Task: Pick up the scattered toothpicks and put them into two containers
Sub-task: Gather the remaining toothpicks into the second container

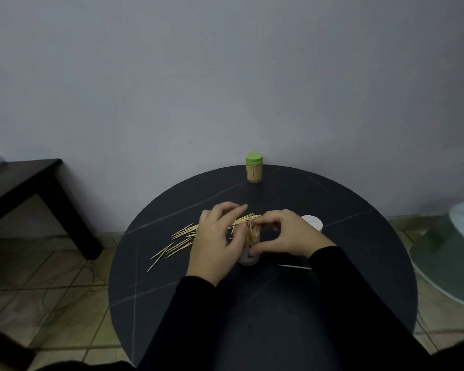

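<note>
There is a single view, from a camera worn on the person's head. It looks forward and steeply down over the dark sleeves onto a round black surface point(332, 263), whose near edge runs out of the bottom of the frame. The lens is wide: straight lines bow toward the borders, and the pale wall point(225, 76) behind fills the whole upper half. The two hands point(252, 236) sit close below the camera, a little under the middle of the frame. Tiled floor point(51, 277) shows at the left and right, with a dark low table point(24, 183) at the left edge. No second view shares the scene.
</note>
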